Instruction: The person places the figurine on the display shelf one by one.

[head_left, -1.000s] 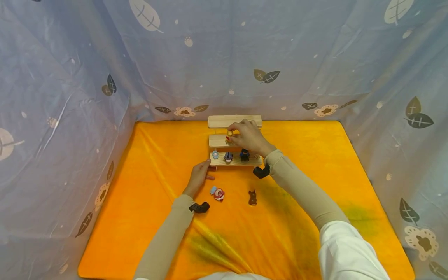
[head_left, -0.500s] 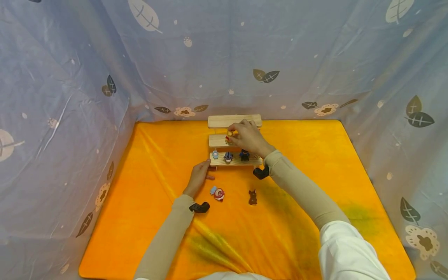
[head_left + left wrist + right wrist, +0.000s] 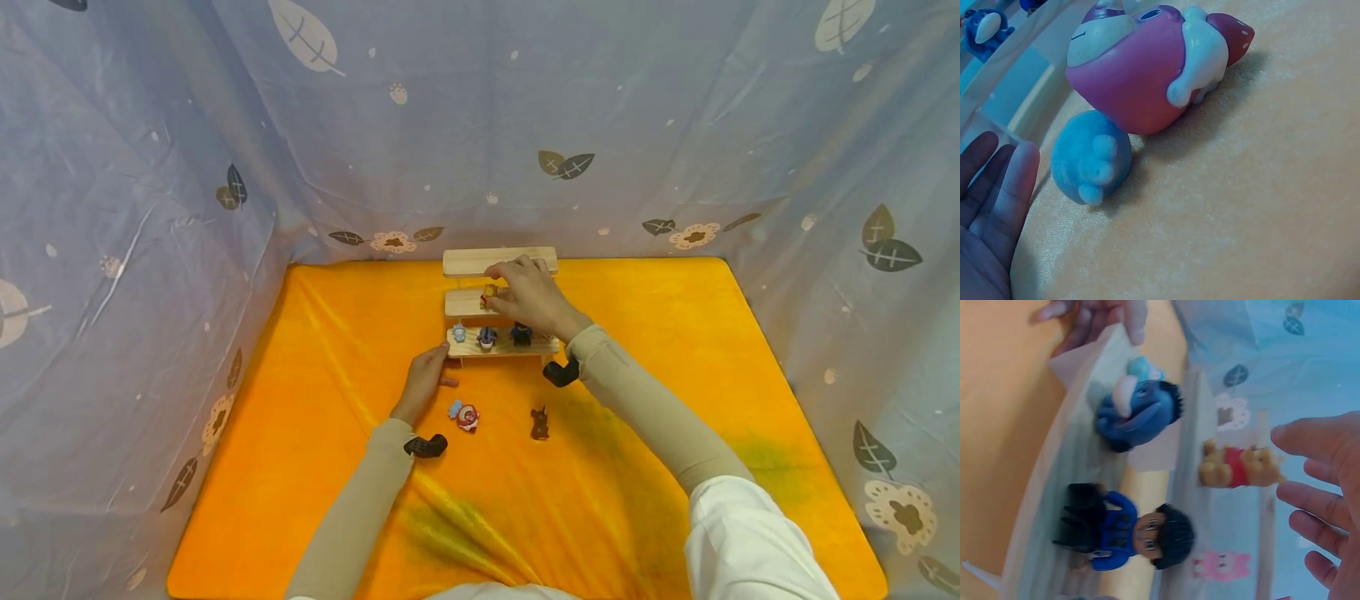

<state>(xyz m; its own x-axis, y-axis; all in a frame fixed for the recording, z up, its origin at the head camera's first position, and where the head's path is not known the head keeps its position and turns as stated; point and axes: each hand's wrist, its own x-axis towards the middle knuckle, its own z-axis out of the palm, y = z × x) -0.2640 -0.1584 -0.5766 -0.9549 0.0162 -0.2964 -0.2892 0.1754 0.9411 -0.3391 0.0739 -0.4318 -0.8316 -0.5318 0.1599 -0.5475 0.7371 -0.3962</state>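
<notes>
We saw the right hand (image 3: 534,296) over the wooden stepped shelf (image 3: 465,303), fingers spread loosely beside the yellow bear figure (image 3: 1239,467) standing on the middle step, possibly brushing it. Left hand (image 3: 423,382) lay flat and relaxed on the orange cloth (image 3: 645,350), touching the shelf's near-left corner, pink figure (image 3: 1147,69) just right of it.
</notes>
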